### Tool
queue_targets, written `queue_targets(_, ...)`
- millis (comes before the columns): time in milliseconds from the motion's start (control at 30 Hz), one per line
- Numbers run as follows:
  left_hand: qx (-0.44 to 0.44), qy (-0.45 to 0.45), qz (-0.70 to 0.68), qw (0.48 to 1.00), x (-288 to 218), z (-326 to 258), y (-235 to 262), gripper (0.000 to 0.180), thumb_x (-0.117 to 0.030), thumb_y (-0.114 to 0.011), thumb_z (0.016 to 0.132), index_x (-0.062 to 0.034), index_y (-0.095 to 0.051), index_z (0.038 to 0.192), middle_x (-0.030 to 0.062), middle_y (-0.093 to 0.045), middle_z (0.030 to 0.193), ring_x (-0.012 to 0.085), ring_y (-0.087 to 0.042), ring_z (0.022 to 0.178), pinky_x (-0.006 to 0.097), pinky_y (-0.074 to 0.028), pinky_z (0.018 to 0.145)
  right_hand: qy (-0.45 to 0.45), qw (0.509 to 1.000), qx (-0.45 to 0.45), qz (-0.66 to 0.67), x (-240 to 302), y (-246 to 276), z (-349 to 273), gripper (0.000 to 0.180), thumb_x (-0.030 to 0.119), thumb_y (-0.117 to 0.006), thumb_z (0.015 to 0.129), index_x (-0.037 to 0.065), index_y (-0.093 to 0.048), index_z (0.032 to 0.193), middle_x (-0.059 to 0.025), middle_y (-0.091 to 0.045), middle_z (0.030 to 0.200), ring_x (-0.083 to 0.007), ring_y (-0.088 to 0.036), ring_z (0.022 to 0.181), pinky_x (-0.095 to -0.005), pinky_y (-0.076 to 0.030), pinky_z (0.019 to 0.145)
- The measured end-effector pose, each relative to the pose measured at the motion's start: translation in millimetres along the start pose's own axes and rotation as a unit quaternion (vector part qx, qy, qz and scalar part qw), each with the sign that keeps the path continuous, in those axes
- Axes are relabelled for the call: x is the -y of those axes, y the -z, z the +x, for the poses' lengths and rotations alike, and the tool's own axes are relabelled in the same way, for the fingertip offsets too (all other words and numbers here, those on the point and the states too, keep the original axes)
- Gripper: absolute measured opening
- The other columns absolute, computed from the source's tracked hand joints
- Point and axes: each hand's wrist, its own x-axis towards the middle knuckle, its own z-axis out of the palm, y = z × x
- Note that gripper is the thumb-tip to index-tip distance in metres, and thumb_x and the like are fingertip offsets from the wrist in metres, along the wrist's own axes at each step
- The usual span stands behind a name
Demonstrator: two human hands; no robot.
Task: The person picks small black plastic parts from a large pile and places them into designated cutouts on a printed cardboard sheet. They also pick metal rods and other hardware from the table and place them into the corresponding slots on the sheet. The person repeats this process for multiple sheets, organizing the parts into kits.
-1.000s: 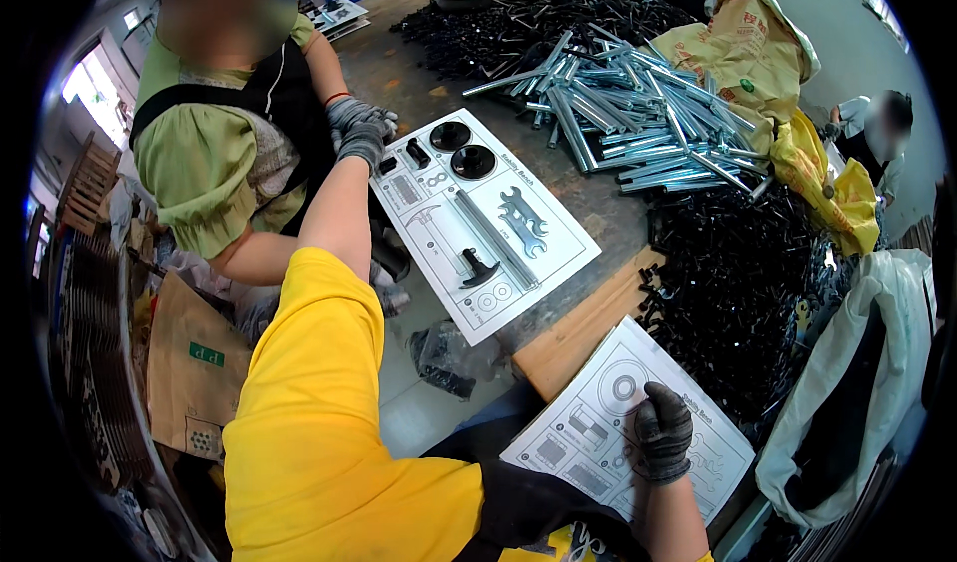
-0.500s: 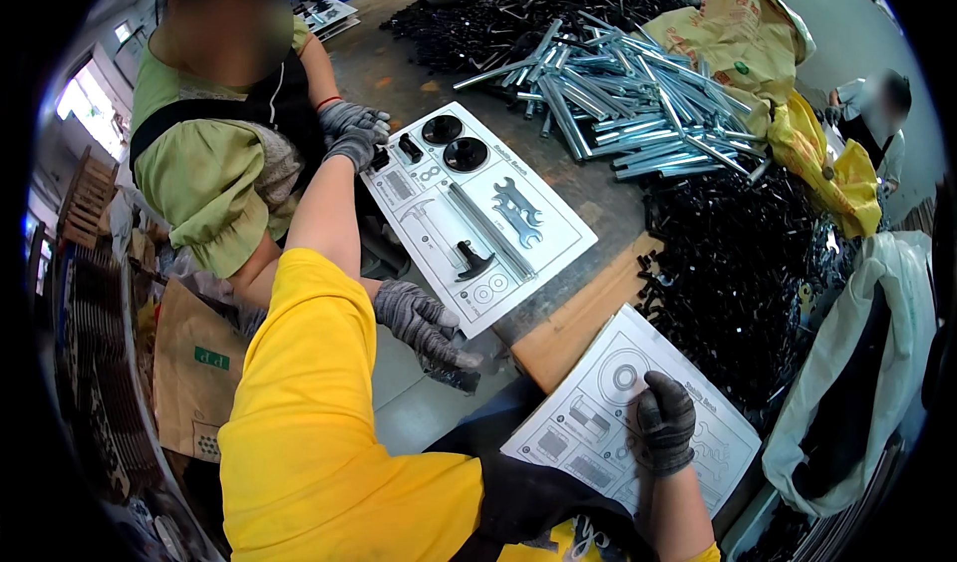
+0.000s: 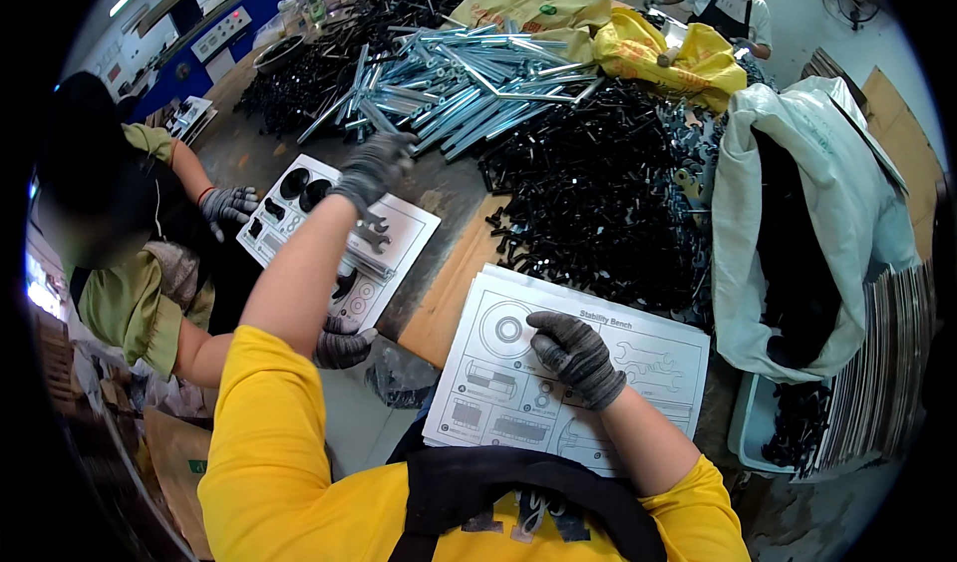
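My left hand [image 3: 374, 171], in a grey knitted glove, hovers over the far edge of a printed card [image 3: 417, 225], close to a heap of silver metal tubes [image 3: 464, 78]. Its fingers reach forward, a little blurred, with nothing visible in them. On that card lie black discs [image 3: 294, 183], wrenches [image 3: 375, 233], tubes and small black parts, partly covered by my left forearm. My right hand [image 3: 578, 361], also gloved, rests on a stack of printed sheets [image 3: 688, 348] in front of me. Its fingers are loosely bent and apart, holding nothing I can see.
Left of me sits a co-worker, one gloved hand [image 3: 229, 206] by the card and another [image 3: 342, 347] at its near edge. Black bolts [image 3: 598, 193] are heaped beyond my sheets. A white sack [image 3: 738, 223] and a pale blue bin [image 3: 746, 422] stand at right.
My left hand has left the co-worker's hand at the card's left side and moved across toward the tubes. The view has turned to the right. My right hand stays over the sheets.
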Motion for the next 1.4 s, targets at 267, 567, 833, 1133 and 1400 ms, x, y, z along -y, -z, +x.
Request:
queue_targets(267,0.084,0.078,0.154,0.981,-22.3,64.4,-105.0,0.050,-0.038,-0.061,0.073,-0.0057,-0.054,0.110,0.0199,-0.056,0.108,0.0328,-0.053,0.103,0.039,-0.042,0.087,0.002,0.997,0.063,-0.038,-1.9,51.9,-64.5,0.027,0.019,-0.058,0.081,0.006,-0.058,0.106,-0.0132,-0.061,0.093,-0.0243,-0.060,0.086,-0.0328,-0.048,0.078)
queue_targets(567,0.090,0.145,0.200,0.965,-34.2,71.2,-109.3,0.032,-0.029,-0.057,0.077,-0.0042,-0.058,0.096,0.0227,-0.058,0.097,0.0372,-0.055,0.092,0.043,-0.044,0.079,0.018,0.927,-0.206,-0.314,-25.9,152.6,-143.5,0.026,0.009,-0.061,0.077,0.007,-0.060,0.103,-0.0083,-0.061,0.094,-0.0228,-0.058,0.085,-0.0310,-0.047,0.077)
queue_targets(833,-0.057,0.089,-0.014,0.994,-50.5,-4.4,-91.9,0.032,-0.028,-0.057,0.081,-0.0025,-0.056,0.101,0.0204,-0.060,0.087,0.0336,-0.059,0.082,0.040,-0.046,0.070,-0.217,0.682,-0.228,-0.660,-46.0,277.3,-109.4,0.040,0.024,-0.057,0.077,0.025,-0.052,0.117,-0.0101,-0.036,0.132,-0.0282,-0.040,0.115,-0.0446,-0.036,0.094)
queue_targets(1133,0.329,-0.211,-0.028,0.920,-266.5,-131.6,-64.3,0.017,-0.024,-0.057,0.079,-0.0078,-0.061,0.080,0.0104,-0.058,0.059,0.0275,-0.058,0.054,0.035,-0.047,0.055,-0.293,0.679,-0.140,-0.659,-90.1,331.2,-92.7,0.028,0.021,-0.058,0.074,0.015,-0.059,0.101,-0.0093,-0.052,0.113,-0.0283,-0.050,0.105,-0.0401,-0.042,0.087)
queue_targets(1400,0.271,-0.319,-0.029,0.908,-274.6,-166.3,-91.0,0.027,-0.027,-0.066,0.071,-0.0058,-0.061,0.088,0.0094,-0.059,0.076,0.0246,-0.060,0.072,0.034,-0.050,0.063,-0.090,0.706,-0.288,-0.641,-38.6,308.6,-123.7,0.024,0.020,-0.059,0.076,0.005,-0.059,0.094,-0.0134,-0.057,0.099,-0.0298,-0.055,0.093,-0.0381,-0.044,0.082)
